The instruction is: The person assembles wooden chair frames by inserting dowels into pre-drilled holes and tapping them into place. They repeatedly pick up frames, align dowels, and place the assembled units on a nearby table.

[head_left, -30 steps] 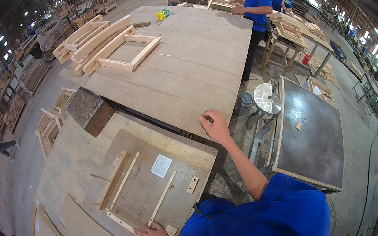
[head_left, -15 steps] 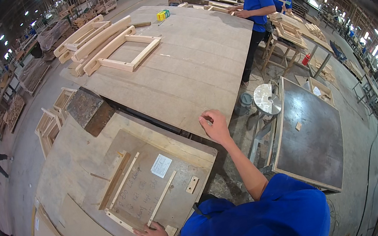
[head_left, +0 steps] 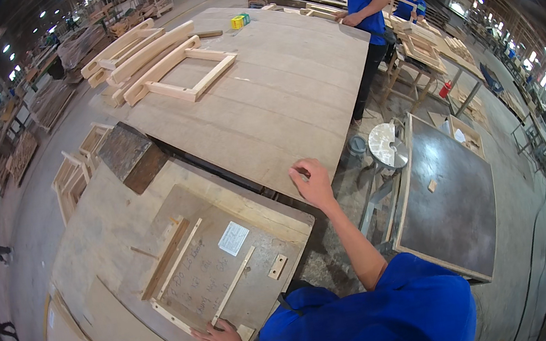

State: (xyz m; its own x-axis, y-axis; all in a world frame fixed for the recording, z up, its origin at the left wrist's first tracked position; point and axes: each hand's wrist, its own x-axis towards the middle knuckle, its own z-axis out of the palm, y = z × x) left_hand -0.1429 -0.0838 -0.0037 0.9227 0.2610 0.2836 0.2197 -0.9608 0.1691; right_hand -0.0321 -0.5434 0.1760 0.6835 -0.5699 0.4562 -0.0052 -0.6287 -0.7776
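Observation:
My left hand [head_left: 221, 338] lies with fingers spread at the near end of a flat board [head_left: 204, 274]. Its fingertips touch the ends of pale wooden strips, a left one [head_left: 172, 316] and a right one [head_left: 233, 286]. Handwriting and a white paper label [head_left: 233, 239] show on the board between the strips. Over the near corner of a large tabletop [head_left: 279, 112], my right hand [head_left: 313, 183] is closed, thumb and fingers curled together. Whether anything small sits inside that curl I cannot make out. A small drilled wooden block [head_left: 277, 267] lies on the board's right side.
Wooden frames [head_left: 183, 76] are grouped at the large tabletop's far left, a yellow-green box [head_left: 240, 21] at its far edge. A dark metal block [head_left: 132, 157] stands left. A dark-topped table [head_left: 447, 197] is at right. A person in blue [head_left: 365, 2] stands beyond the tabletop.
Both my hands keep nearly the same places. The view shifts slightly. At the far right, co-workers have moved their arms and heads, and a walking person at far left has changed position.

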